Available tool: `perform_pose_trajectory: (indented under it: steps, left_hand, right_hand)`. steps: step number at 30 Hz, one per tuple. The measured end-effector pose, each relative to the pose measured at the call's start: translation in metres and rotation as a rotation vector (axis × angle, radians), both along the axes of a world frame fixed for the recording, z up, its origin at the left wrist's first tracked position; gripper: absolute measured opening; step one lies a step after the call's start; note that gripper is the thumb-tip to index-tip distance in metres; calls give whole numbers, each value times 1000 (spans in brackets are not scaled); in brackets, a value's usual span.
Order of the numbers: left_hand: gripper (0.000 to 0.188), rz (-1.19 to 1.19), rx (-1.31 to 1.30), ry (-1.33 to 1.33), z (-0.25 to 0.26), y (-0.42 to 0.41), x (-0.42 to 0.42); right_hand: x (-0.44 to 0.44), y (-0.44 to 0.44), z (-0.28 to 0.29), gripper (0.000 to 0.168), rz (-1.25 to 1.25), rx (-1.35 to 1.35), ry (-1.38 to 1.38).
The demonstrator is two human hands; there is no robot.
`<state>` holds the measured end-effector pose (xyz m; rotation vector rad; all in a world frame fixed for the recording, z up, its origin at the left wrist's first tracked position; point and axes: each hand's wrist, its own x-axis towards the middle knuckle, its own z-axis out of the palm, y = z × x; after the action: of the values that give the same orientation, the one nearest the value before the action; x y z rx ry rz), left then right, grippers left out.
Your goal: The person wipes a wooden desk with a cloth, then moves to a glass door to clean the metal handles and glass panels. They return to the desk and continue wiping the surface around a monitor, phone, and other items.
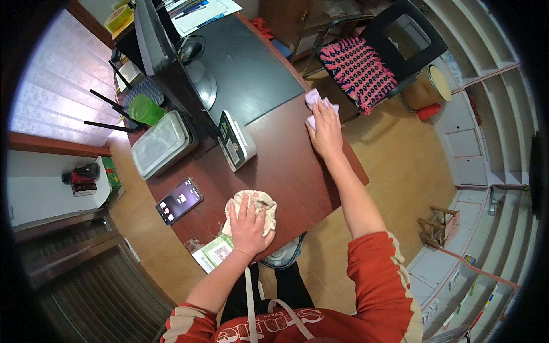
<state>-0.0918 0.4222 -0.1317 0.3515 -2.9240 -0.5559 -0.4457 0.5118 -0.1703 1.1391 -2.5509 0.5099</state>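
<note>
My left hand [248,223] presses down with spread fingers on a crumpled cream cloth [269,210] near the front of the reddish-brown wooden desk [283,158]. Farther off, at the desk's right edge, my right hand [327,128] holds a lilac cloth [312,99] against the top. Part of each cloth is hidden under the hand. A smartphone [179,201] with its screen lit lies left of the cream cloth. Close by my left wrist is a green-and-white card [213,253] bearing a printed code.
A white payment box [242,143] stands mid-desk, near a monitor [161,47]. Left of it are a lidded container [161,143], a green cup [146,110] and a router with black antennas [122,112]. A black chair [411,38] with a woven pink cushion [360,70] stands beyond the right edge.
</note>
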Motion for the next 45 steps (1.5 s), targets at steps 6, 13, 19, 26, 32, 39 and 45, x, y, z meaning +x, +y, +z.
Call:
perform_pose_trajectory:
  steps: [6, 13, 19, 26, 32, 39, 45]
  left_hand:
    - [65, -18, -16, 13, -6, -1, -1]
    - [65, -12, -22, 3, -5, -3, 2]
    - [68, -6, -5, -15, -5, -1, 2]
    - [69, -7, -17, -12, -5, 0, 0]
    - [70, -14, -56, -43, -9, 1, 1]
    - [67, 9, -68, -5, -10, 0, 7]
    - [69, -4, -77, 22, -3, 6, 2]
  right_hand:
    - [-56, -92, -4, 56, 75, -93, 9]
    - [35, -67, 4, 48, 402, -207, -174]
    - [128, 70, 33, 42, 568, -66, -398]
    - [24, 35, 8, 57, 208, -140, -218]
    - [28, -51, 7, 49, 67, -181, -170]
    - [166, 55, 25, 42, 348, -86, -358]
    - [86, 115, 12, 42, 30, -169, -227]
